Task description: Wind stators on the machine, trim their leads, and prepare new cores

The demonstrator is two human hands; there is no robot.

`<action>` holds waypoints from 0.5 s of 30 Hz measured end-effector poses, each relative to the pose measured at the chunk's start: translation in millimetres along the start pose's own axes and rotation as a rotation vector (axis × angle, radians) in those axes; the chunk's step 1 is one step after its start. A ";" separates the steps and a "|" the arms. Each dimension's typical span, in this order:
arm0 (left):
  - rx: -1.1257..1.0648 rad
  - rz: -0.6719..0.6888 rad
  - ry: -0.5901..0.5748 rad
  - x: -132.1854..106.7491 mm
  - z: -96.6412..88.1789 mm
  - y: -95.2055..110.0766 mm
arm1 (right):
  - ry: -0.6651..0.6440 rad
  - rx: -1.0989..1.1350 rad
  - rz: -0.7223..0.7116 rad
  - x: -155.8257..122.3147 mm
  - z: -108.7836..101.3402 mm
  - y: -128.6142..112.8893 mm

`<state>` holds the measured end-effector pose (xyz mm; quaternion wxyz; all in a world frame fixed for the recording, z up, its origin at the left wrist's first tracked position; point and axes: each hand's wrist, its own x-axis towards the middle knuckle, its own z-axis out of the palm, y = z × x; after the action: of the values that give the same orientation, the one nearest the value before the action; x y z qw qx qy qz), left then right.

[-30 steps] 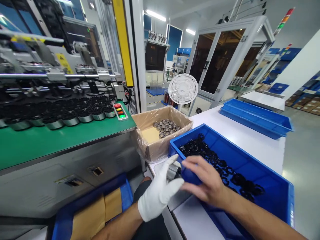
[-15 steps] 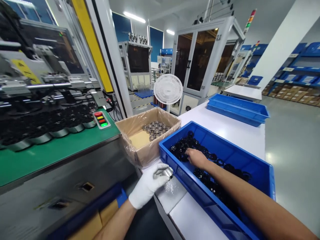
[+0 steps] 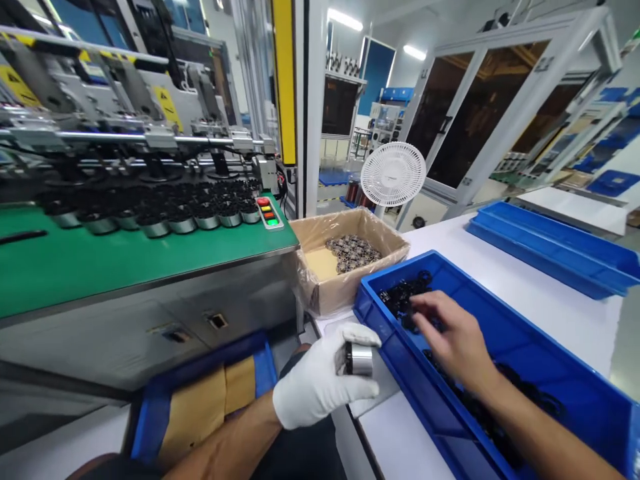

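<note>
My left hand (image 3: 320,383), in a white glove, grips a short shiny metal cylinder (image 3: 362,360) with a black plastic end, held sideways between thumb and fingers. It hovers by the near edge of the white table, just left of the blue bin (image 3: 400,363). Inside that bin lie many loose black plastic parts (image 3: 400,297). Over them is my bare right hand (image 3: 457,340), slightly blurred, thumb and fingers apart with no part visible between them. The hand and forearm hide some of the black parts.
A plastic-lined cardboard box (image 3: 325,293) of metal cores stands beyond the bin. To the left, rows of black-topped metal cylinders (image 3: 183,223) sit on a green bench (image 3: 125,263) by a button panel (image 3: 270,213). A white fan (image 3: 393,175) and stacked blue trays (image 3: 545,250) stand farther back.
The view has swung left, showing more of the green bench. My left hand has turned the metal cylinder into fuller view. My right hand has lifted off the black parts, and its fingers have spread.
</note>
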<state>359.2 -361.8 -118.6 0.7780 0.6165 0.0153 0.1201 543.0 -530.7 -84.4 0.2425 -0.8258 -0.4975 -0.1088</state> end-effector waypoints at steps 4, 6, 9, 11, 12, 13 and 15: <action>-0.038 -0.043 -0.127 -1.8 9.5 -1.9 | 0.189 0.377 -0.292 -25.0 0.0 -55.3; -0.065 -0.121 -0.116 -1.2 17.6 -6.4 | 0.176 0.406 -0.316 -30.9 5.2 -65.0; -0.054 -0.101 -0.015 1.0 27.5 -14.0 | 0.191 0.401 -0.325 -32.8 9.9 -63.0; -0.043 -0.068 0.036 2.4 29.0 -16.5 | 0.184 0.400 -0.343 -32.5 9.3 -58.7; -0.032 -0.056 0.046 2.8 28.0 -16.4 | 0.163 0.402 -0.363 -32.5 8.3 -56.9; -0.017 -0.049 0.052 3.0 26.4 -15.6 | 0.136 0.402 -0.388 -32.7 7.2 -55.5; 0.010 -0.048 0.059 3.0 22.4 -12.2 | 0.093 0.380 -0.446 -33.9 5.5 -53.5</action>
<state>368.0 -385.2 -124.6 0.7767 0.6161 0.0536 0.1195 479.5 -533.3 -87.7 0.3856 -0.6299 -0.6664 -0.1021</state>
